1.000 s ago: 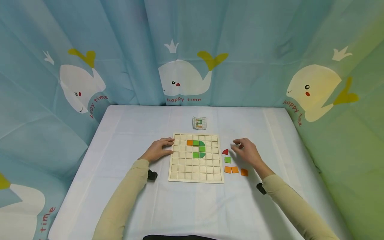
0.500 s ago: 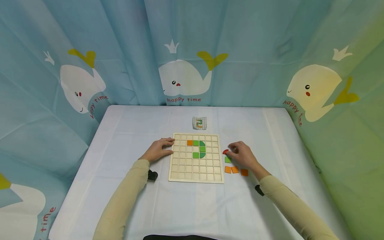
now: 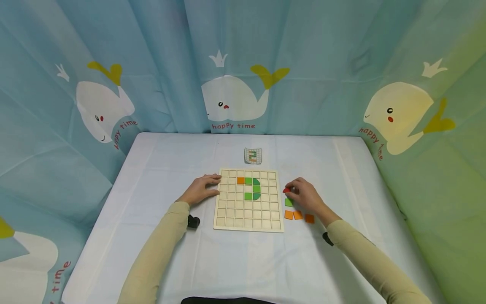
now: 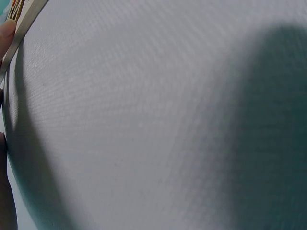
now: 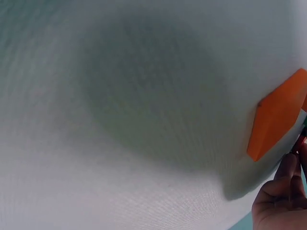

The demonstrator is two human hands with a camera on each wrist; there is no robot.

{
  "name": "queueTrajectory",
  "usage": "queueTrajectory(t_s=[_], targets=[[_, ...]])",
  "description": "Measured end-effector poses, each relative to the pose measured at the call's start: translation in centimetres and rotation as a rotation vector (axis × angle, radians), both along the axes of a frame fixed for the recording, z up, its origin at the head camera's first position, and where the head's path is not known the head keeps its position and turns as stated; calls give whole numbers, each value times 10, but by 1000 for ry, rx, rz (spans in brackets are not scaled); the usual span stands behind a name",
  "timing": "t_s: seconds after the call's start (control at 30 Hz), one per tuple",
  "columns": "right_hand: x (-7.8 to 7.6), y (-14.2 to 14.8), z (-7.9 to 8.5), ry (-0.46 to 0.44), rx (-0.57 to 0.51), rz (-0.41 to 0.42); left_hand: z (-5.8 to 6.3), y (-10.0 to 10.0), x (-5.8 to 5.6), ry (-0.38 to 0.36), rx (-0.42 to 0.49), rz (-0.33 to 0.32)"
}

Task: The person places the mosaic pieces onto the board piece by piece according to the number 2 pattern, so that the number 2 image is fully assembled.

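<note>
My right hand [image 3: 306, 197] pinches a red quarter-circle tile [image 3: 286, 191] between thumb and fingers, just right of the board. Below it a green square tile [image 3: 288, 202] lies partly covered by the hand. In the right wrist view my fingers [image 5: 288, 179] show at the lower right edge, near an orange tile [image 5: 277, 117]. The wooden grid board [image 3: 231, 213] carries one orange tile [image 3: 241, 180] and several green ones, square and quarter-round. At its left edge rests my left hand [image 3: 199, 190], fingers relaxed on the rim. The left wrist view catches only a fingertip [image 4: 6, 29] on that edge.
Orange square tiles [image 3: 298, 215] lie on the white tabletop right of the board. Behind the board is a small pattern card [image 3: 252, 156] with a printed grid. A blue whale-print curtain [image 3: 319, 93] surrounds the table at the back and sides.
My right hand has come left and down onto the red tile. It now pinches the tile, which has shifted slightly upward in the view. The left hand stays put.
</note>
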State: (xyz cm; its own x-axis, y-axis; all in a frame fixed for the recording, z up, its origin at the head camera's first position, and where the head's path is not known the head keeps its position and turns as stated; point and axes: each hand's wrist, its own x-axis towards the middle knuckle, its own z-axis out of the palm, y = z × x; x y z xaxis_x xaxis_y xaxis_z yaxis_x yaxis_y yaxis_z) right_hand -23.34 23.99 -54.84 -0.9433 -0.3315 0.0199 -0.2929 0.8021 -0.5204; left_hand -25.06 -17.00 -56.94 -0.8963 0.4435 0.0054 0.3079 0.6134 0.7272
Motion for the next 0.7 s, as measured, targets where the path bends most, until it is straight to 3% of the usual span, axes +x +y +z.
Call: queueTrajectory(t_s=[0.13,0.33,0.57,0.7], targets=[[-2,-2,3,3,5,4,1,0,-1,-3,-2,2],[-2,-21,14,41,-71,24,1,-1,-2,-3,0,1],[3,-76,15,132,-132,215,1,-2,0,-24,5,6],[7,-112,15,117,-114,258,-1,-2,0,-25,2,9]])
